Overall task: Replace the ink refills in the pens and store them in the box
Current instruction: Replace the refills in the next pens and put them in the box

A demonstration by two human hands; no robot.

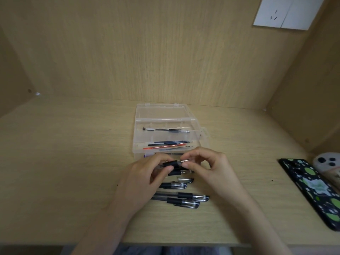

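My left hand (145, 178) grips a pen (172, 163) by its black rubber grip, held level just in front of the box. My right hand (207, 166) pinches the pen's metal tip end between thumb and forefinger. The clear plastic box (200, 132) lies open behind my hands, lid tipped back. One pen lies in its rear compartment (166, 129); dark and red ink refills (168, 145) lie in the nearer part. Several black-grip pens (181, 198) rest on the desk under and in front of my hands, plus a loose cap (185, 180).
A phone (312, 190) in a black case with green spots lies at the right of the wooden desk, with a second phone (326, 163) beside it against the side wall. A white wall socket (283, 11) sits high on the back panel.
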